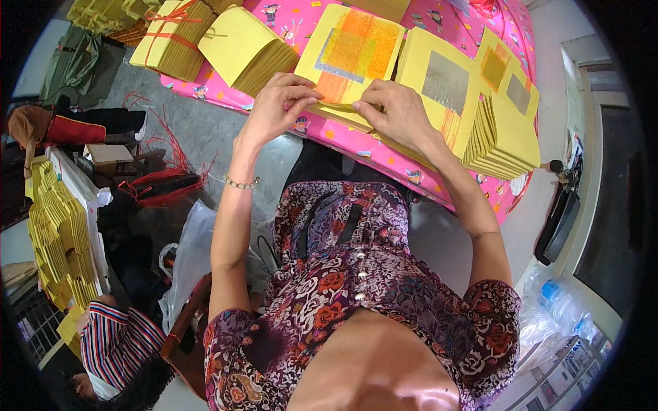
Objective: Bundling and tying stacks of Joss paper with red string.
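A stack of yellow joss paper (308, 61) lies in front of me at the table's near edge, its top sheet bearing a silver square and orange and yellow colour. My left hand (282, 103) is closed at the near left part of the top sheet, thumb and fingers pinching its edge. At the near right part, my right hand (394, 113) pinches the same edge, which lifts slightly between the two hands. Next to my right hand is another joss paper stack with a silver square (445, 77). Folded yellow paper (240, 48) lies beyond my left hand.
The table wears a pink patterned cloth (329, 137). A bundle tied with red string (171, 38) sits at the far left, fanned folded papers (497, 140) at the right. Red strings (164, 171) hang at the left, near another person in a striped top (127, 349) and yellow stacks (65, 233).
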Motion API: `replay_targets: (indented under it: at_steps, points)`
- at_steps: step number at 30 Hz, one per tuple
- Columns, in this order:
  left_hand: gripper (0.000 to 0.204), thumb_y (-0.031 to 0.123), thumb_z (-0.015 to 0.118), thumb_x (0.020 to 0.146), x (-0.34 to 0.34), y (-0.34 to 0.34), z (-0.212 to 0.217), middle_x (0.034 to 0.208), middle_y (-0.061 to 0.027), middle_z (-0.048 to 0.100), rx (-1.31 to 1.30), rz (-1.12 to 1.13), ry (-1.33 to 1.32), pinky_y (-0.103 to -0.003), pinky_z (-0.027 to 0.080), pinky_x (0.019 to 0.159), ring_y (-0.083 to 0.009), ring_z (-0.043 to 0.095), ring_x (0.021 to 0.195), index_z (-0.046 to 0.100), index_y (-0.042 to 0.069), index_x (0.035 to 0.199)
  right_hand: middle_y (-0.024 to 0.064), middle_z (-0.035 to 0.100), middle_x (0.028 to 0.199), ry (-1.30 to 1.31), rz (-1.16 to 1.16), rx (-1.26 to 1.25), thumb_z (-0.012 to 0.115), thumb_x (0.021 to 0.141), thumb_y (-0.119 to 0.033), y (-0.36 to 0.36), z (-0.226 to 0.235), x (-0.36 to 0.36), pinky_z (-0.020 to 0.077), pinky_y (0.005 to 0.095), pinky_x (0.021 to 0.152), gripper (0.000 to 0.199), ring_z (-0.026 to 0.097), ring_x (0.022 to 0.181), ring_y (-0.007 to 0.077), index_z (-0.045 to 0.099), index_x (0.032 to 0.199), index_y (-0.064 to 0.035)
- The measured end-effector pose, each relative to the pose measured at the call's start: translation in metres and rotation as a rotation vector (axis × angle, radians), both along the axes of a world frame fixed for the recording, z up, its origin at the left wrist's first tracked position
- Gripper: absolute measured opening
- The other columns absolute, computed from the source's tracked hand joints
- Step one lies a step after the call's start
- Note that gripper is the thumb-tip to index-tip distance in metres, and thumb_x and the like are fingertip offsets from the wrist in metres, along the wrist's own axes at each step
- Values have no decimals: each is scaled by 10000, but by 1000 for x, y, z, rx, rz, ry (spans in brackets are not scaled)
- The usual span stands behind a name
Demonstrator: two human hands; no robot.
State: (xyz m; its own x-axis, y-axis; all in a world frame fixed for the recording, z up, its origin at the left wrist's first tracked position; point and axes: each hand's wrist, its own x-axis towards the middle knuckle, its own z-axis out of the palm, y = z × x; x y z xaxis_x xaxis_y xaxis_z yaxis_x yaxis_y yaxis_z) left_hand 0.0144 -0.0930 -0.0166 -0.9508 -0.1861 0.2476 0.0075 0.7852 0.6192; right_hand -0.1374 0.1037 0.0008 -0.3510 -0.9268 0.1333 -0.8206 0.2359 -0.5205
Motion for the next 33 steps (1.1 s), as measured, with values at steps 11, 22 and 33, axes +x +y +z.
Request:
replay_targets:
  at_steps: [11,22,33]
  points:
    - [142,157,655,791,-4,8,11,949,-62,622,26,-2,24,-342,459,794,-236,548,927,695,85,907,106,593,718,29,-32,-3,583,826,-252,0,4,1,472,410,612,238,594,682,304,663,764,-37]
    - [278,9,618,730,-29,14,28,834,-62,623,-248,106,229,-331,418,670,-223,548,772,637,80,999,149,494,1189,-203,-318,-498,713,779,-297,7,28,-5,465,376,886,552,506,1117,275,498,1221,-46]
    - [259,65,514,923,-21,43,52,1039,-34,617,901,-152,166,-237,454,809,-73,549,936,542,-39,1158,150,416,1333,-1189,-10,-545,769,727,-280,14,6,-24,342,352,1024,880,403,1239,235,255,1375,20]
